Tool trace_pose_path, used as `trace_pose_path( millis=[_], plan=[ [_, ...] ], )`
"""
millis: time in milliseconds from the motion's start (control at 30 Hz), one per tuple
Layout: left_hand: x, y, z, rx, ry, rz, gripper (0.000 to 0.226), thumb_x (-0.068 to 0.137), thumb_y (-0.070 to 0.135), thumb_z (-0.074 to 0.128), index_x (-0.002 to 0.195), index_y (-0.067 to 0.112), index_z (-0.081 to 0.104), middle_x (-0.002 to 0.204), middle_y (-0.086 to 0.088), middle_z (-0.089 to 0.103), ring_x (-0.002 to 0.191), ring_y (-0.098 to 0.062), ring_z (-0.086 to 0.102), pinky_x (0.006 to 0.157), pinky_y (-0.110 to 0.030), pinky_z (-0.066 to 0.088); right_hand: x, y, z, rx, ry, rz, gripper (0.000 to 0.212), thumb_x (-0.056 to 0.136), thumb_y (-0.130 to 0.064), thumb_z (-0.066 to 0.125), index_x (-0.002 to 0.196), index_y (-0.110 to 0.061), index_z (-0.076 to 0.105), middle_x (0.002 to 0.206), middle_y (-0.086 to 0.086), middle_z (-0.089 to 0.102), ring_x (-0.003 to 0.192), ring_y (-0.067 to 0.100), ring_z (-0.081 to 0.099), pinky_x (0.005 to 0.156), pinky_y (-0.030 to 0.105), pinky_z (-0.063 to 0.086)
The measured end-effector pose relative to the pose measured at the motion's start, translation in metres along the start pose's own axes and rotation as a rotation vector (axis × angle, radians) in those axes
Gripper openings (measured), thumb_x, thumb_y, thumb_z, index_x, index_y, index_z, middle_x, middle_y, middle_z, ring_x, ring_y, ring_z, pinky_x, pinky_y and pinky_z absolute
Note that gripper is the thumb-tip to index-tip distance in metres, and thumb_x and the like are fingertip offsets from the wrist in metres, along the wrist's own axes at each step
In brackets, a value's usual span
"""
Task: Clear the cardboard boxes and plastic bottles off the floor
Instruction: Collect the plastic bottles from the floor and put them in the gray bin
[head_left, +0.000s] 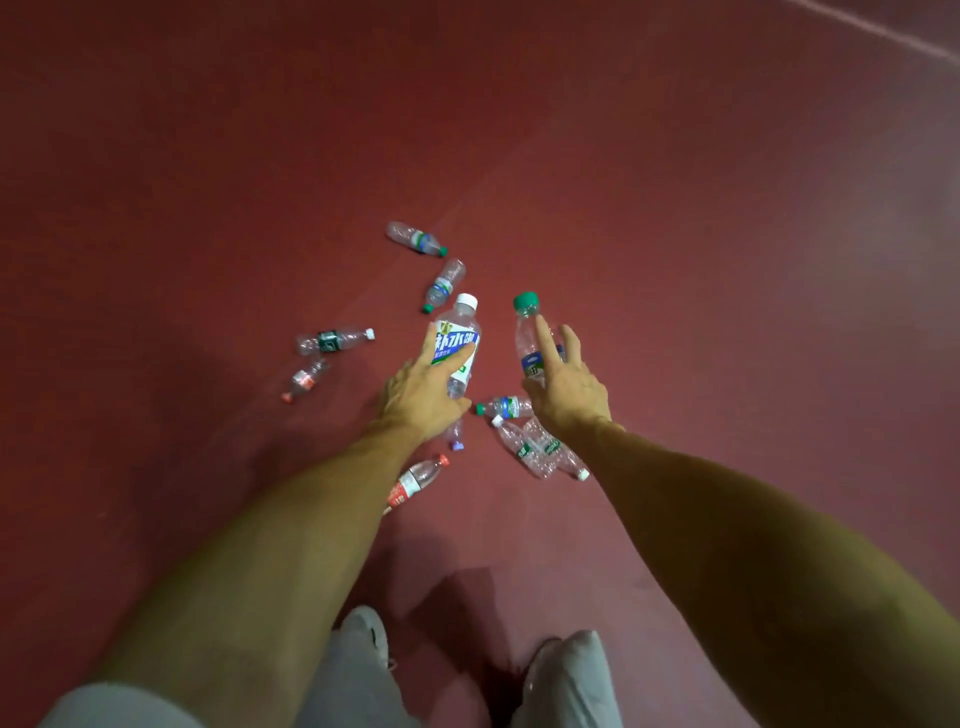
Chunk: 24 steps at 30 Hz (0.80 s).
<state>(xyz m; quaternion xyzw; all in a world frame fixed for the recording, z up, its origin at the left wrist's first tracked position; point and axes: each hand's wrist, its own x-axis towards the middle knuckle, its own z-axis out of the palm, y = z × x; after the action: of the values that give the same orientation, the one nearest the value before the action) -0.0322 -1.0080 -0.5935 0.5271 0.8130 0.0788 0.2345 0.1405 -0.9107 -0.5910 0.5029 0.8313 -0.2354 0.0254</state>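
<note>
My left hand grips a clear white-capped bottle with a blue and white label, held above the red floor. My right hand grips a green-capped clear bottle with a blue label, index and middle fingers stretched along it. Several empty plastic bottles lie on the floor: two green-capped ones farther out, a dark-labelled one and a small red-capped one at left, a red-labelled one under my left forearm, and a cluster below my right hand. No cardboard boxes show.
The red floor stretches open on all sides, with a pale painted line at the far upper right. My legs in light trousers and my shoes stand at the bottom of the view.
</note>
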Motion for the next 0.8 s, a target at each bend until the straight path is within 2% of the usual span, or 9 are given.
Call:
trace_pose_path(
  millis=[133,200,400,567,800],
  plan=[
    [-0.052,0.020,-0.087,-0.015,0.079,-0.057,0.077,0.087,0.040,0.070,0.152,0.048,0.029,0.168,0.003,-0.006,0.131,-0.034,0.049,0.102,-0.038,0.042,-0.025,-0.042,-0.078,-0.067,-0.012,-0.129,0.077,0.102,-0.026,0.049,0.158,-0.039,-0.003,0.167,-0.007,-0.010,0.148,0.029,0.024,0.104,0.046,0.044],
    [-0.078,0.027,-0.123,-0.002,0.144,-0.109,0.078,0.087,0.041,0.070,0.152,0.050,0.027,0.168,0.003,-0.005,0.131,-0.033,0.049,0.102,-0.038,0.042,-0.034,-0.058,-0.110,-0.088,-0.010,-0.206,0.075,0.103,-0.027,0.048,0.158,-0.039,-0.002,0.167,-0.009,-0.011,0.151,0.027,0.021,0.106,0.046,0.043],
    [-0.159,0.017,-0.193,-0.026,0.285,-0.297,0.077,0.086,0.044,0.069,0.151,0.050,0.028,0.168,0.004,-0.004,0.131,-0.035,0.048,0.104,-0.040,0.042,-0.061,-0.123,-0.165,-0.080,-0.056,-0.465,0.079,0.100,-0.029,0.055,0.158,-0.039,0.002,0.167,-0.012,-0.006,0.144,0.026,0.036,0.104,0.045,0.045],
    [-0.249,-0.036,-0.226,0.006,0.371,-0.461,0.079,0.087,0.044,0.069,0.152,0.051,0.025,0.167,0.005,-0.007,0.131,-0.034,0.047,0.102,-0.042,0.042,-0.097,-0.233,-0.157,-0.089,-0.089,-0.680,0.077,0.100,-0.027,0.054,0.159,-0.037,0.005,0.168,-0.008,-0.001,0.139,0.030,0.042,0.103,0.040,0.042],
    [-0.395,-0.161,-0.260,-0.009,0.483,-0.699,0.079,0.085,0.048,0.070,0.152,0.050,0.028,0.167,0.005,-0.003,0.125,-0.034,0.053,0.098,-0.040,0.045,-0.180,-0.428,-0.084,-0.173,-0.189,-0.952,0.074,0.101,-0.027,0.050,0.160,-0.031,0.006,0.168,-0.001,0.001,0.130,0.038,0.050,0.099,0.041,0.043]
  ],
)
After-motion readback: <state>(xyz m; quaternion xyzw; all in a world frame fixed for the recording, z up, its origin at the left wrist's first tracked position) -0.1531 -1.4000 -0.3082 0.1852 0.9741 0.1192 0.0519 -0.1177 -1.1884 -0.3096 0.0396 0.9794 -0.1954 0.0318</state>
